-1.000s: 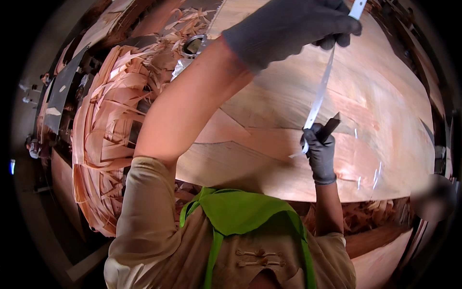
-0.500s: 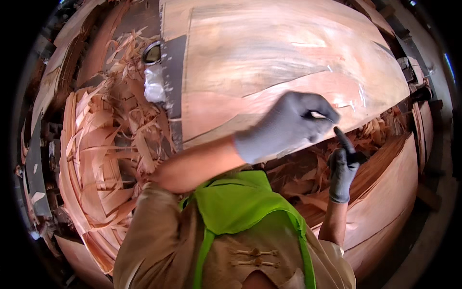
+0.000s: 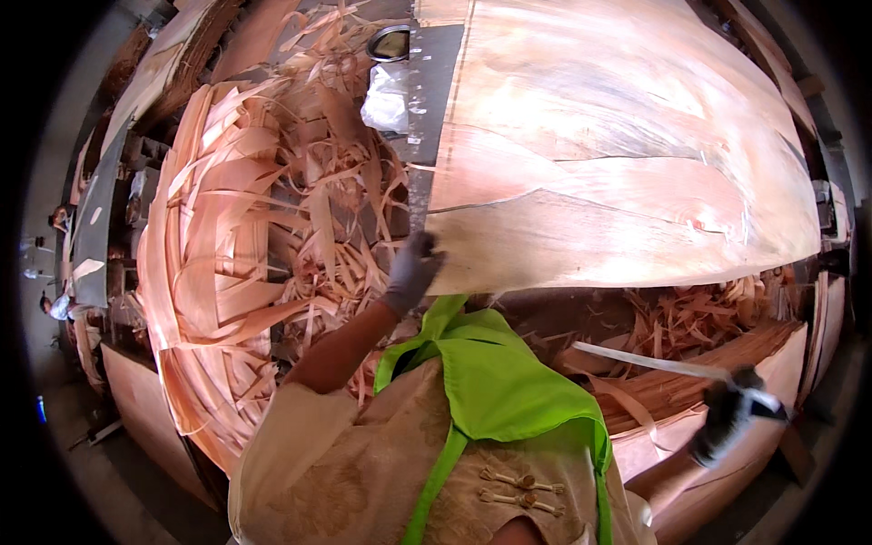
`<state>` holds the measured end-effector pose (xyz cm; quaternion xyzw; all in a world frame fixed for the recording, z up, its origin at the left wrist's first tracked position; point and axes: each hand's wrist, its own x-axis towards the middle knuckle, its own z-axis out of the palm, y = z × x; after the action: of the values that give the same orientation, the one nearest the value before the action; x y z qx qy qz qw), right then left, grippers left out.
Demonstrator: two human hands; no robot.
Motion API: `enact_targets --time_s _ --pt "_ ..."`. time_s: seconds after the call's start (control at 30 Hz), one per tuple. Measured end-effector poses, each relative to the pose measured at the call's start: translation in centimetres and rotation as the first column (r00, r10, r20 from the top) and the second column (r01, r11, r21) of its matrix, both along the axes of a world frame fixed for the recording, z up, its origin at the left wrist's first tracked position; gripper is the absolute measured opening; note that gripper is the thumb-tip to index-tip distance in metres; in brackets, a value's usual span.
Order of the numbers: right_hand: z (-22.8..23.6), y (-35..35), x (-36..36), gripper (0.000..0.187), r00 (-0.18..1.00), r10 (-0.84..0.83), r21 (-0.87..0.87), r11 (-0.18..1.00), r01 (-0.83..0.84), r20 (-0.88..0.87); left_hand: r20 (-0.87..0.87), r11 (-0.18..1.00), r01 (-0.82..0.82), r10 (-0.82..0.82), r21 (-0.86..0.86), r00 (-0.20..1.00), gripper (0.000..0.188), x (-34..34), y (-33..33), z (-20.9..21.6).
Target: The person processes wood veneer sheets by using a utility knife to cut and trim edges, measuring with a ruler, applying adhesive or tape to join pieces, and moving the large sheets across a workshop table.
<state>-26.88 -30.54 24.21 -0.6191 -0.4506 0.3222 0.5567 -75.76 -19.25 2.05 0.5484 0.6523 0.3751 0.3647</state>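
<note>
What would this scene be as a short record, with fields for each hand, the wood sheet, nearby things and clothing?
Left hand: gloved, at the sheet's near left corner; contact unclear
Right hand: gloved, gripping a thin pale strip that extends leftward
Wood veneer sheet: broad, tan and pinkish, with thin dark lines
Left of sheet: tangled veneer scraps, white plastic bundle, round dark-rimmed container
Clothing: green apron, tan shirt

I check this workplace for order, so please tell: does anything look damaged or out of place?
Yes: thin wood strips lie in a messy tangle left of the large pale sheet. A dark, uneven line also breaks the sheet's surface; crack or joint, I cannot tell.
</note>
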Motion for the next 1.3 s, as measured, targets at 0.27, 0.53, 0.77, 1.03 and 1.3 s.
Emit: enact_targets --time_s 0.27,0.53,0.77,1.03,1.3 --pt "-4.8 3.7 -6.5 0.01 0.798 0.495 -0.455 0.656 -0.602 -0.342 -0.269 0.992 -0.066 0.092 0.104 0.959 0.037 -1.7 -0.2 0.2" --pt "-24.3 7.4 -17.6 0.007 0.558 0.631 -0.419 0.374 -0.827 -0.538 -0.688 0.978 -0.159 0.02 -0.139 0.725 0.057 -0.4 4.1 -0.4" --pt "-25.9 12.7 -21.3 0.006 0.702 0.406 -0.439 0.568 -0.696 -0.585 -0.72 0.972 -0.189 0.033 -0.138 0.693 0.049 0.6 4.8 -0.7" --pt "-29.7 12.6 -21.8 0.01 0.724 0.398 -0.389 0.645 -0.658 -0.564 -0.771 0.992 -0.013 -0.087 -0.123 0.631 0.035 -0.3 5.2 -2.9" --pt "-28.2 12.4 -22.5 0.017 0.695 0.289 -0.356 0.694 -0.626 -0.658 -0.191 0.999 -0.045 0.045 0.003 0.981 0.034 -1.7 3.6 -1.8"
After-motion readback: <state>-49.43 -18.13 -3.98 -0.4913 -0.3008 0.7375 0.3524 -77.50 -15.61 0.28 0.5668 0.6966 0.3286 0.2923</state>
